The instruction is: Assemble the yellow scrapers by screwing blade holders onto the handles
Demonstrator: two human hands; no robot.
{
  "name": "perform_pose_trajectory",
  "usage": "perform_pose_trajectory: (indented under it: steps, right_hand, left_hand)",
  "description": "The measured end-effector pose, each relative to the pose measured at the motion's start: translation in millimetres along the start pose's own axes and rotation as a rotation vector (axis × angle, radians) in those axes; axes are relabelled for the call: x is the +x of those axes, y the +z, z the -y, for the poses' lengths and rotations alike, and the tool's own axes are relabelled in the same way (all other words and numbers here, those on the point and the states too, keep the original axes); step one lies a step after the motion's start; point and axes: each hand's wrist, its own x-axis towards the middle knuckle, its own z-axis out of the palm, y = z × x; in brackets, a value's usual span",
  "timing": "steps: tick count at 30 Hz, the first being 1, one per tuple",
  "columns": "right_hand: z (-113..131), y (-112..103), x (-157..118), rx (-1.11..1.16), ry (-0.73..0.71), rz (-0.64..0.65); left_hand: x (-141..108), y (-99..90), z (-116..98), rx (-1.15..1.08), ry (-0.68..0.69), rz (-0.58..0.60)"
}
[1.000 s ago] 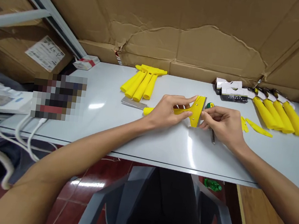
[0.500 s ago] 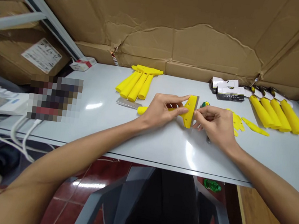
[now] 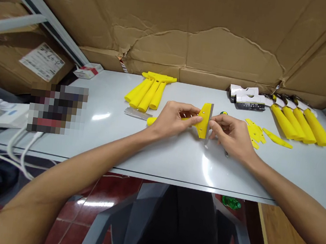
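One broad cardboard sheet [image 3: 223,18] spans the background at 12 o'clock, dial centred on the yellow scraper. Pale grey table [image 3: 157,165]: runs beneath the work from 9 to 3. Grey chair [image 3: 100,217]: 6 to 7 o'clock, below the table edge. Wooden surface [image 3: 293,241]: 4 o'clock, low. Brown carton [image 3: 13,60] with a white label: between 9 and 10. Left hand [image 3: 172,119]: mostly closed, wrapped on the scraper's handle, thumb laid on its flat head. Right hand [image 3: 234,134]: nearly closed, thumb and fingertips pinching the blade's outer edge, remaining fingers curled. Four yellow handles with dark heads [image 3: 302,125]: lie side by side at 3. Yellow scraper [image 3: 204,121]: centre, held between both hands above the table, head to the right, two holes or fasteners visible in it. Four yellow handles with yellow heads [image 3: 148,92]: fanned at 10, heads toward the cardboard. Black-and-white packages [image 3: 250,103]: 2 o'clock, overlapping. Red-and-white box [image 3: 88,71]: 10, far out. Green bottle [image 3: 231,202]: 5, below table level. Loose yellow pieces [image 3: 255,133]: just past the right hand at 3. Metal strips [image 3: 138,113]: 9, near the handle end. Metal blade [image 3: 210,120]: along the head's right side. Green-and-yellow tool end [image 3: 224,113]: behind the right hand, largely hidden.
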Motion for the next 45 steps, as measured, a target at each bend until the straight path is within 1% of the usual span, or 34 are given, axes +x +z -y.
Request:
perform_pose_trajectory:
  steps: [5,11,13,15,17,19,20,22,23,25,27,30,33,36,45]
  right_hand:
    - [-0.8,-1.5,2.7,0.011,0.033,0.091]
    - [0.1,-2.7,1.4,-0.068,-0.005,0.066]
    - [-0.4,-1.9,1.8,-0.101,-0.021,0.075]
    - [0.6,-5.5,3.8,-0.134,-0.036,0.098]
    - [2.8,-17.6,8.0,-0.146,-0.028,0.107]
    - [3.9,-39.1,13.9,-0.148,0.008,0.073]
    - [3.2,-52.2,17.1,-0.185,0.019,0.044]
    - [-1.6,-79.0,23.2,-0.344,0.026,-0.017]
    - [-5.0,-90.7,25.7,-0.473,0.036,-0.012]
    - [-11.5,-107.3,29.5,-0.598,0.087,0.085]
    - [-15.4,-114.1,31.9,-0.613,0.106,0.201]
    - [-16.8,-112.3,33.9,-0.639,0.11,0.336]
    - [-18.2,-109.2,34.5,-0.687,0.128,0.441]
    - [-20.7,-109.9,34.0,-0.694,0.118,0.497]
    - [-25.7,-108.6,32.8,-0.715,0.079,0.582]
  left_hand:
    - [-1.0,0.5,-4.6,-0.023,0.012,0.063]
    - [-4.5,0.4,-8.5,0.014,0.053,0.114]
    - [-4.0,0.2,-8.4,0.012,0.041,0.12]
    - [-2.8,-0.3,-8.8,0.0,0.01,0.119]
    - [-1.9,-1.0,-10.0,-0.009,-0.037,0.132]
    - [-2.1,-1.2,-11.5,-0.009,-0.083,0.161]
    - [-2.6,-0.8,-11.9,-0.003,-0.1,0.176]
    - [-4.0,0.7,-11.4,0.024,-0.114,0.197]
    - [-4.7,1.6,-10.6,0.045,-0.117,0.201]
    - [-5.2,3.1,-8.5,0.088,-0.122,0.205]
    - [-4.1,3.5,-7.0,0.122,-0.141,0.203]
    - [-0.9,1.5,-6.9,0.152,-0.179,0.196]
    - [1.5,-0.9,-8.1,0.169,-0.198,0.192]
    - [1.7,-0.9,-8.9,0.166,-0.208,0.19]
    - [0.4,-1.3,-11.5,0.148,-0.201,0.196]
